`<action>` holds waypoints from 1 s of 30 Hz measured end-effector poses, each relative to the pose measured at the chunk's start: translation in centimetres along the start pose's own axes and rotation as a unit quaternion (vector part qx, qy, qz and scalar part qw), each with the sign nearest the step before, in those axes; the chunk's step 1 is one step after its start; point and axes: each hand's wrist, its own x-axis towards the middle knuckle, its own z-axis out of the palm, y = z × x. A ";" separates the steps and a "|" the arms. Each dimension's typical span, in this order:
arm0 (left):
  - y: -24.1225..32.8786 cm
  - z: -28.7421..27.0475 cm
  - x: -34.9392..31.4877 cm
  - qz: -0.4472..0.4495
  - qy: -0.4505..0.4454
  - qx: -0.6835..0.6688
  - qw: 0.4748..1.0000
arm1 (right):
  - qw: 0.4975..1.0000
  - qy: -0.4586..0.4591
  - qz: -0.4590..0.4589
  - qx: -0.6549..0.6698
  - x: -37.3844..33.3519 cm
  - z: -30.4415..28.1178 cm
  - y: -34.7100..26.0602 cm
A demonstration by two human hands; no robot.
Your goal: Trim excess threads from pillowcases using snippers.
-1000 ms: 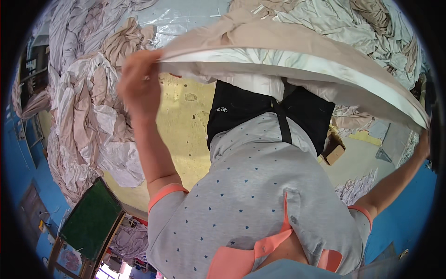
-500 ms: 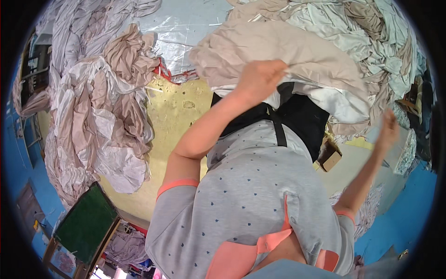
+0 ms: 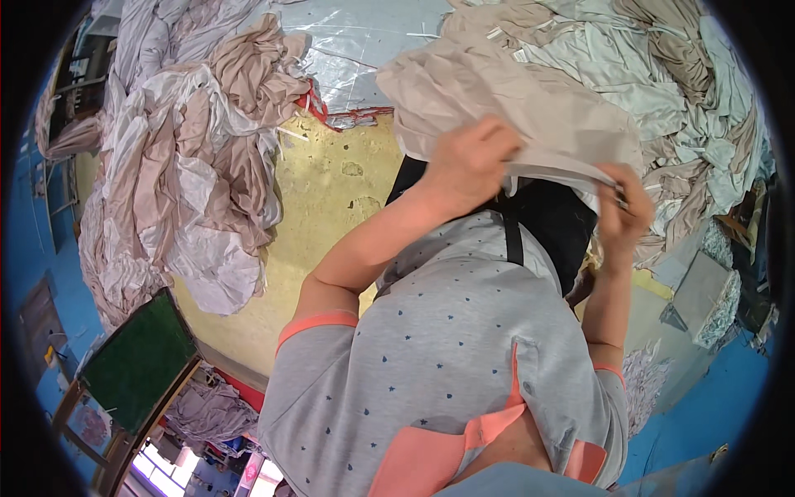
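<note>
A pale beige cloth (image 3: 530,99) is spread across my lap, its near edge pulled up toward me. My left hand (image 3: 472,166) is closed, fingertips pinching that edge near its middle. Toward the right end of the same edge, my right hand (image 3: 623,207) has its fingers curled on the cloth. A small dark, shiny object shows between the right fingers; its kind is too small to make out. The edge runs fairly straight between both hands. Beneath the cloth, black fabric (image 3: 551,211) covers my lap.
A heap of beige and white cloth (image 3: 195,166) lies on the left over a worn yellow surface (image 3: 323,190). More pale green and beige cloth (image 3: 662,74) is piled at the far right. Silvery sheeting (image 3: 356,50) lies ahead. A dark green board (image 3: 137,360) stands at lower left.
My right hand has come in from the far right and taken hold of the cloth's edge. The left hand has lowered slightly, and the edge now stretches between both hands. The view has shifted a little.
</note>
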 end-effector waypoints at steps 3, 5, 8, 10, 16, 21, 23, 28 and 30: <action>-3.9 -0.6 -1.2 -0.040 0.124 0.139 0.982 | 0.991 0.120 -0.022 0.052 -1.2 -4.6 1.0; -7.2 -0.9 -2.5 -0.074 0.149 0.186 0.968 | 0.979 0.188 -0.040 0.070 -1.4 -7.5 1.5; -11.8 -1.9 -4.1 -0.117 0.187 0.191 0.956 | 0.954 0.290 0.070 0.013 -1.6 -11.6 0.2; -13.4 -2.9 -4.9 -0.150 0.210 0.173 0.950 | 0.938 0.318 0.135 -0.002 -2.2 -14.4 0.9; -12.7 -7.5 -5.4 -0.142 0.203 0.148 0.957 | 0.926 0.335 0.162 -0.065 -1.7 -17.7 5.5; -10.3 -11.4 -6.0 -0.160 0.266 0.066 0.948 | 0.923 0.332 0.181 -0.072 -3.7 -19.4 8.2; -9.6 -13.2 -5.7 -0.216 0.276 -0.137 0.927 | 0.924 0.277 0.256 -0.057 -4.1 -20.3 7.7; -11.6 -15.0 -5.5 -0.373 0.137 -0.286 0.872 | 0.921 0.158 0.344 -0.096 -4.4 -20.9 11.9; -14.4 -13.9 -5.9 -0.430 0.050 -0.251 0.866 | 0.936 0.112 0.306 -0.137 -4.6 -19.8 13.7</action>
